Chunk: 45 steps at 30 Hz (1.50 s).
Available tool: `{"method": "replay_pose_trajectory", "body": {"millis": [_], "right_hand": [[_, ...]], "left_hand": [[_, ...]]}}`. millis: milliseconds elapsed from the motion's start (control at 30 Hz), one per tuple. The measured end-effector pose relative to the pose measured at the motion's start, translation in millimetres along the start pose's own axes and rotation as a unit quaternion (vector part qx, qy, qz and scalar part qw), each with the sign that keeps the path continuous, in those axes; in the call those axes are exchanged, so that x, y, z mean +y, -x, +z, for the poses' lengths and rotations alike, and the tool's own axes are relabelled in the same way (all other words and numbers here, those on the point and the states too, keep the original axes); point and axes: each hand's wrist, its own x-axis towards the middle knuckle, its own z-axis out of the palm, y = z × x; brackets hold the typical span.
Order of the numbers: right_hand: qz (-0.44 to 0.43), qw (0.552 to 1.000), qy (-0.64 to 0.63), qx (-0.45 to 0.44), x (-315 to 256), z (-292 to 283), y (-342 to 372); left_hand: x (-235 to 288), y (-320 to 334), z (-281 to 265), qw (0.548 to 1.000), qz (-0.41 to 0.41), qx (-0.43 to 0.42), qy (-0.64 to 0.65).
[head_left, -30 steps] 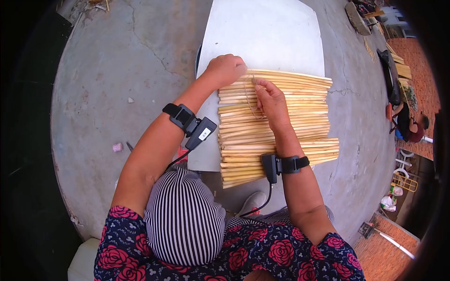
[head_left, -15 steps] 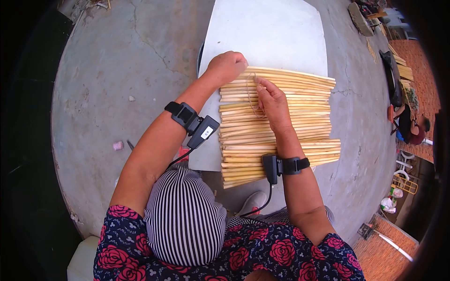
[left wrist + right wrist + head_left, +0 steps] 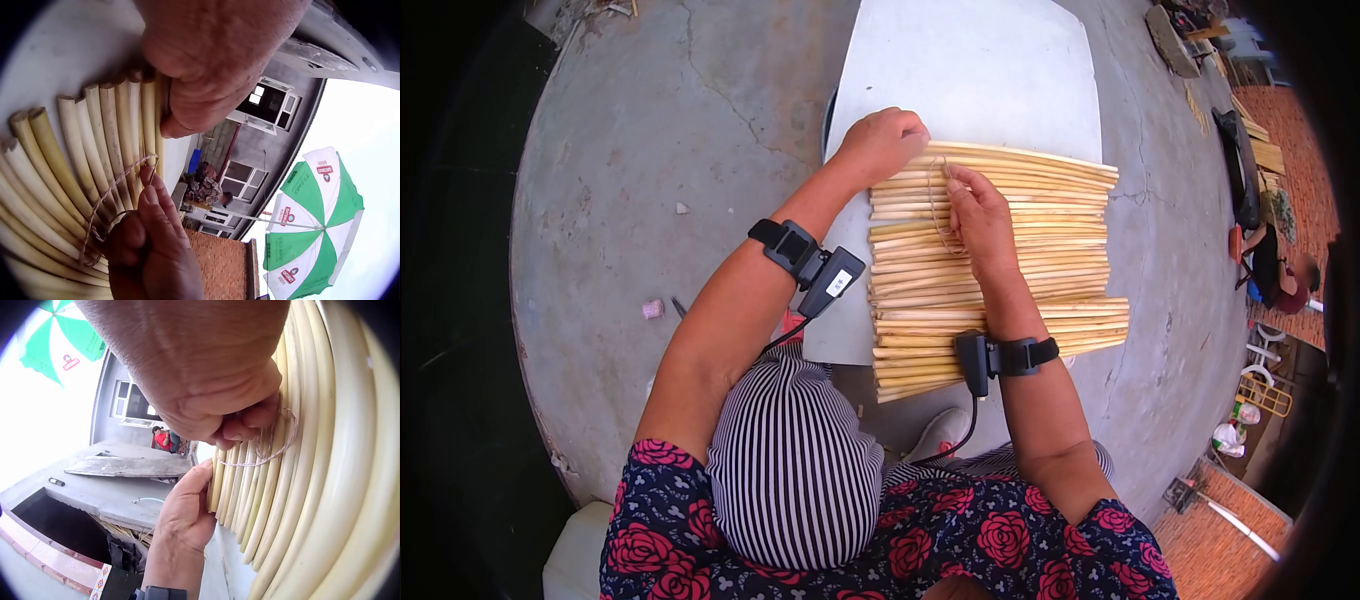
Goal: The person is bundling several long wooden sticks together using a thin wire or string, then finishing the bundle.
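Note:
Pale wooden sticks (image 3: 990,262) lie side by side in a flat row, their ends roughly lined up at the left. My left hand (image 3: 885,145) grips the end of the outermost stick (image 3: 215,487) at the far edge, thumb on top in the right wrist view. Over the far sticks, my right hand (image 3: 982,215) pinches thin twine (image 3: 106,194) between thumb and forefinger, close to the left hand. The twine loops down across the sticks, and a thin, needle-like tip (image 3: 154,172) shows at the right fingertips. The right palm hides part of the loop.
A white board (image 3: 970,80) lies under the sticks and extends beyond them. A pink spool (image 3: 652,309) sits on the concrete floor (image 3: 630,200) at left. Striped cloth covers my knee (image 3: 795,460) near the board. Another person (image 3: 1285,280) sits far right.
Both hands keep nearly the same place and hold. The twine loop beside the right hand looks slightly narrower, and the head view has shifted a little.

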Motion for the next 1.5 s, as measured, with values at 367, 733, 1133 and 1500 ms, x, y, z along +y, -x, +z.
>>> {"method": "replay_pose_trajectory", "body": {"millis": [367,733,1133,1500], "right_hand": [[0.043,0.999,-0.001,0.008,-5,5,-7],[0.058,0.998,-0.005,-0.011,-11,6,-12],[0.063,0.998,0.026,-0.011,-13,11,-18],[0.057,0.998,-0.008,-0.013,-10,9,-11]], "left_hand": [[-7,2,4,0.998,0.047,0.015,-0.028],[-11,8,2,0.998,0.063,-0.005,0.016],[-10,16,-4,0.992,0.023,-0.049,0.114],[-5,28,-6,0.994,0.103,0.022,-0.003]]}}
